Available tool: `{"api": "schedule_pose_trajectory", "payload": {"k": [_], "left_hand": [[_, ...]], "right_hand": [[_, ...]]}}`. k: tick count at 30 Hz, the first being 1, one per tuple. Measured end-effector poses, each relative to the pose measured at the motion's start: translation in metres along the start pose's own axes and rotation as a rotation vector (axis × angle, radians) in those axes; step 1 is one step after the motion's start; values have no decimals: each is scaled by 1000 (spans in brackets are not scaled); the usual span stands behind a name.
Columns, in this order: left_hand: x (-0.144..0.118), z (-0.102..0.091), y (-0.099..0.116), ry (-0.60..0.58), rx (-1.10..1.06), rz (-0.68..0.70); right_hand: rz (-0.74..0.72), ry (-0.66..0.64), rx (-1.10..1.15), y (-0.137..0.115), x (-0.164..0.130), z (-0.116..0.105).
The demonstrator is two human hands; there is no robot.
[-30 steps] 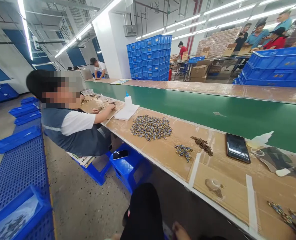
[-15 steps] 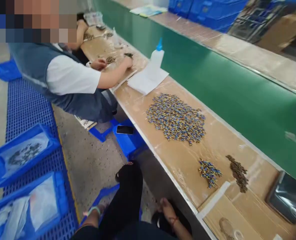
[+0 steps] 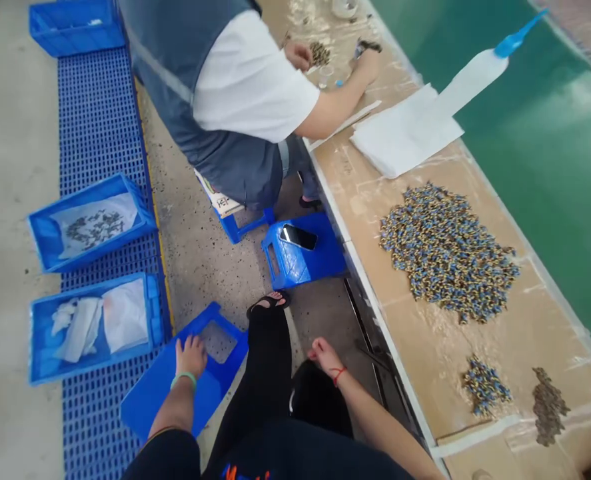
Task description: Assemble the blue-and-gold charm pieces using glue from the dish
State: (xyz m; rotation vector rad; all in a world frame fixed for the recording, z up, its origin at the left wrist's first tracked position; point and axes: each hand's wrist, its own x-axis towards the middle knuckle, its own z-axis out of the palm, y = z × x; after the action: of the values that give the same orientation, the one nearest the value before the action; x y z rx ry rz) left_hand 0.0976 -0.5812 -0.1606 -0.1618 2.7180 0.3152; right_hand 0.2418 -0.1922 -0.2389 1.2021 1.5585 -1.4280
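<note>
Below, our left hand (image 3: 190, 355) lies flat on the blue crate (image 3: 175, 383) | right hand (image 3: 325, 353) loose, empty, just right of it | lifting needs a firmer grip.

Left hand (image 3: 191, 357) rests on rim of an empty blue crate (image 3: 175, 387) on the floor; bare speckled concrete floor (image 3: 200, 267) ahead of it is open. Two lined blue bins (image 3: 92, 223) and (image 3: 95, 327) block the left side on the blue grid mat (image 3: 100, 120). Right hand (image 3: 326, 355) sits low by the knee, table edge (image 3: 375, 320) just beside it. Blue stool with phone (image 3: 300, 257) and a seated co-worker (image 3: 235, 100) close the way forward. On the tabletop, big blue-gold parts pile (image 3: 448, 250), small pile (image 3: 485, 387), brown pile (image 3: 549, 405); bare strips between them.
</note>
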Motion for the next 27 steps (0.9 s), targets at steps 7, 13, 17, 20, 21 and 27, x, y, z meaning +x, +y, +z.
{"api": "schedule_pose_trajectory", "payload": {"k": [7,13,17,20,21,27], "left_hand": [[-47,42,-6,233,-64,-469],[-39,59,-12,388,-136,-442],[-35,62,-18,460,-187,-402],[-37,59,-15,447,-174,-395],[-38,56,-13,443,-172,-395],[-36,26,-11,501,-211,-348]], "right_hand": [[20,27,-24,29,17,-13],[77,140,14,65,20,-9],[94,197,-60,73,34,-6],[58,201,-167,66,52,-14],[44,200,-208,61,59,-18],[-62,252,-447,28,120,-37]]}}
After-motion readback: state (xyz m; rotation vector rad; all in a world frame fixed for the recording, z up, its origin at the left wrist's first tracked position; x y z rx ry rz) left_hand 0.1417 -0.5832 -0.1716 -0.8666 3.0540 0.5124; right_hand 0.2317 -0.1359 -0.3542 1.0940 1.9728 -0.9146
